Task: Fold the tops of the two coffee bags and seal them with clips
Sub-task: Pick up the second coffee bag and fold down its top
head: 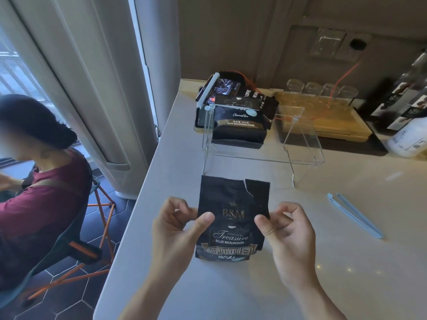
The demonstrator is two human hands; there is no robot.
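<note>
On the counter (231, 296), your left hand (178, 234) and right hand (286, 236) pinch the unfolded coffee bag (232, 218); blue clip (355, 214) unused, rear bag (238, 125) apparently unclipped.

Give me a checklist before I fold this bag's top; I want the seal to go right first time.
1. Left hand pinches the bag at its left edge: ok.
2. Right hand pinches its right edge: ok.
3. Top edge intact: not ok, torn near the right corner.
4. Blue clip lies free on the counter to the right: ok.
5. Clip open: ok, its arms look spread.
6. Bag stands on the counter: ok.
</note>
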